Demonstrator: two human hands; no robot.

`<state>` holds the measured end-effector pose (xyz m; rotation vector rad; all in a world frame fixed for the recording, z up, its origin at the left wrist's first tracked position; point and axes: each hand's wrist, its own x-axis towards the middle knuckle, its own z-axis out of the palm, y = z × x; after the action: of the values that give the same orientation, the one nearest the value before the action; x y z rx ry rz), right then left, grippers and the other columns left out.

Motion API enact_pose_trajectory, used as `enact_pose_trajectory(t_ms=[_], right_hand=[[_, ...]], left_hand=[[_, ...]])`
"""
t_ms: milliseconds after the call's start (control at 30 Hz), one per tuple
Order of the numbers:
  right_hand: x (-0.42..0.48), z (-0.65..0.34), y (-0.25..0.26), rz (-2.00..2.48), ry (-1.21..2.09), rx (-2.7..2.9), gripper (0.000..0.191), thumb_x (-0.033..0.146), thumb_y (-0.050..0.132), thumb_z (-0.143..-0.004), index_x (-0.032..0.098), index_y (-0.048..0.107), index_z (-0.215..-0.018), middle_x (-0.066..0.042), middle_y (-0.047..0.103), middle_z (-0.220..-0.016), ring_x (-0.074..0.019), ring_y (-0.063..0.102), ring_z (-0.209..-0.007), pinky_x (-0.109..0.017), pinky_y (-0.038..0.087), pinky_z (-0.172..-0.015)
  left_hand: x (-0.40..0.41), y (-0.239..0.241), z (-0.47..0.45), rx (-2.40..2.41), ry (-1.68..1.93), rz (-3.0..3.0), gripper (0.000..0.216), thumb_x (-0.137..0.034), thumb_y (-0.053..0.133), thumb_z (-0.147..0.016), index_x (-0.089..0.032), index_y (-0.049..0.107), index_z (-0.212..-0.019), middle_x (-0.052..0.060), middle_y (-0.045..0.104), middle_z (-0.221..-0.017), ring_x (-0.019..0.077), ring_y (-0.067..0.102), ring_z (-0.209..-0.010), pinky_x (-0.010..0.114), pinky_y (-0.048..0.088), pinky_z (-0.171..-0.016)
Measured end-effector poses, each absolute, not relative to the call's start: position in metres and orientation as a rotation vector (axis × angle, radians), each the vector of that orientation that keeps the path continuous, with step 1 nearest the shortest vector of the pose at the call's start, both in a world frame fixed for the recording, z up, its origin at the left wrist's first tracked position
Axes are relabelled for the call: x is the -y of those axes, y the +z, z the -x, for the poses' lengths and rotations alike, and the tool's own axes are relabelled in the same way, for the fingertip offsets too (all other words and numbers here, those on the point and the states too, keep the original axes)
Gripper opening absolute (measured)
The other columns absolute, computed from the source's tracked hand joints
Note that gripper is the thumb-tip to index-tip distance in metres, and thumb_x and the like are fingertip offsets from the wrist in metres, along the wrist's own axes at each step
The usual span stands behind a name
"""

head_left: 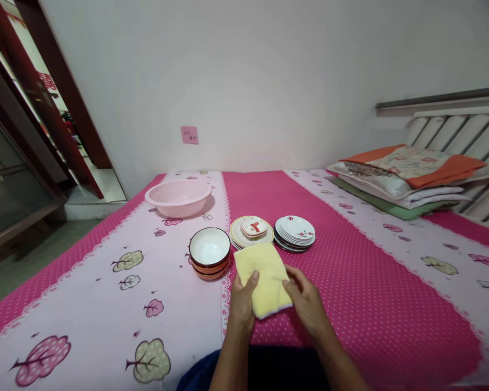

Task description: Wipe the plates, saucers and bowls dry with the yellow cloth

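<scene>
Holding the yellow cloth (265, 279) at lower centre, left grip (243, 301) and right grip (307, 296) pinching its sides; reaching the plates (296, 227) mid-frame likely calls for freeing one!

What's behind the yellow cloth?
A yellow-rimmed plate with small dishes on it. The cloth covers part of the plate's near edge; anything else behind can't be seen.

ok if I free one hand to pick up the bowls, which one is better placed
Your left hand, probably: it is nearer the bowls, which stand beyond it to its left. The right hand is at the yellow cloth's other edge, farther away. Both hands hold that cloth.
</scene>
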<state>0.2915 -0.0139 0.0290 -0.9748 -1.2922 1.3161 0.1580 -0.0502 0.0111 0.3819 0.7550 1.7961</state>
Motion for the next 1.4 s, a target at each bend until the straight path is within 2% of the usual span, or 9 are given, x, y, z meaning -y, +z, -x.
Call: enact_pose_trajectory(t_ms=[167, 333, 500, 567, 667, 833, 1000, 1233, 1400], right_hand=[[0.017, -0.282, 0.019, 0.849, 1.824, 1.067, 0.059, 0.051, 0.086, -0.074, 0.012, 0.072, -0.115, -0.018, 0.079, -0.111, -0.0354, 0.077, -0.098, -0.046, 0.063, -0.085], [0.016, -0.259, -0.006, 0.885, 1.851, 0.729, 0.066, 0.043, 0.095, -0.059, 0.012, 0.072, -0.113, -0.016, 0.081, -0.104, -0.0373, 0.078, -0.097, -0.048, 0.063, -0.087], [0.01, -0.249, -0.025, 1.005, 1.843, 0.666, 0.067, 0.045, 0.094, -0.058, 0.011, 0.072, -0.112, -0.015, 0.082, -0.095, -0.0375, 0.079, -0.094, -0.045, 0.065, -0.08], [0.01, -0.249, -0.027, 1.037, 1.829, 0.709, 0.065, 0.046, 0.092, -0.058, 0.01, 0.072, -0.109, -0.014, 0.082, -0.093, -0.0372, 0.079, -0.091, -0.044, 0.066, -0.077], [0.011, -0.249, -0.028, 1.06, 1.809, 0.782, 0.062, 0.045, 0.091, -0.058, 0.011, 0.072, -0.106, -0.014, 0.082, -0.091, -0.0371, 0.079, -0.09, -0.041, 0.066, -0.073], [0.01, -0.247, -0.037, 1.032, 1.8, 0.855, 0.06, 0.047, 0.09, -0.06, 0.012, 0.071, -0.105, -0.014, 0.082, -0.091, -0.0377, 0.079, -0.092, -0.041, 0.066, -0.071], [0.006, -0.243, -0.047, 0.973, 1.822, 0.849, 0.061, 0.048, 0.088, -0.062, 0.013, 0.072, -0.108, -0.014, 0.082, -0.094, -0.0369, 0.079, -0.09, -0.041, 0.066, -0.072], [0.006, -0.242, -0.042, 0.956, 1.845, 0.843, 0.061, 0.047, 0.091, -0.059, 0.012, 0.072, -0.106, -0.014, 0.082, -0.089, -0.0368, 0.08, -0.083, -0.041, 0.066, -0.07], [0.013, -0.245, -0.027, 0.93, 1.903, 0.766, 0.062, 0.046, 0.091, -0.061, 0.012, 0.07, -0.108, -0.014, 0.082, -0.092, -0.0362, 0.08, -0.085, -0.042, 0.066, -0.072]], left_hand=[[0.049, 0.014, -0.157, -0.949, 1.671, -0.618, 0.061, -0.049, 0.088, -0.071, -0.012, 0.067, -0.115, 0.018, 0.079, -0.106, 0.0311, 0.077, -0.09, 0.042, 0.061, -0.081], [0.061, 0.033, -0.132, -1.645, 1.821, -0.88, 0.043, -0.057, 0.07, -0.083, -0.018, 0.067, -0.103, 0.011, 0.074, -0.088, 0.0257, 0.069, -0.08, 0.038, 0.055, -0.072], [0.084, 0.057, -0.055, -2.28, 1.97, -0.777, 0.046, -0.056, 0.063, -0.085, -0.019, 0.063, -0.112, 0.007, 0.067, -0.098, 0.0253, 0.063, -0.093, 0.039, 0.05, -0.087], [0.083, 0.065, -0.023, -2.578, 1.676, -0.812, 0.049, -0.055, 0.055, -0.091, -0.017, 0.06, -0.122, 0.012, 0.065, -0.117, 0.0257, 0.063, -0.106, 0.04, 0.048, -0.098], [0.067, 0.076, 0.015, -2.55, 1.391, -0.868, 0.054, -0.054, 0.06, -0.09, -0.014, 0.061, -0.126, 0.017, 0.065, -0.128, 0.0297, 0.064, -0.112, 0.042, 0.052, -0.094], [0.032, 0.09, 0.04, -2.375, 0.879, -0.963, 0.033, -0.043, 0.067, -0.094, -0.015, 0.068, -0.112, 0.008, 0.072, -0.109, 0.0223, 0.069, -0.095, 0.039, 0.059, -0.082], [0.018, 0.099, 0.044, -2.389, 0.573, -0.911, 0.037, -0.041, 0.064, -0.098, -0.017, 0.063, -0.125, 0.009, 0.068, -0.121, 0.0218, 0.069, -0.099, 0.042, 0.06, -0.084], [0.016, 0.123, 0.032, -2.475, 0.735, -1.079, 0.034, -0.039, 0.066, -0.097, -0.017, 0.065, -0.123, 0.009, 0.067, -0.125, 0.0242, 0.066, -0.109, 0.048, 0.057, -0.093], [0.034, 0.149, 0.011, -2.354, 1.258, -1.08, 0.023, -0.038, 0.064, -0.094, -0.018, 0.069, -0.084, 0.013, 0.073, -0.102, 0.0348, 0.062, -0.12, 0.049, 0.047, -0.103]])
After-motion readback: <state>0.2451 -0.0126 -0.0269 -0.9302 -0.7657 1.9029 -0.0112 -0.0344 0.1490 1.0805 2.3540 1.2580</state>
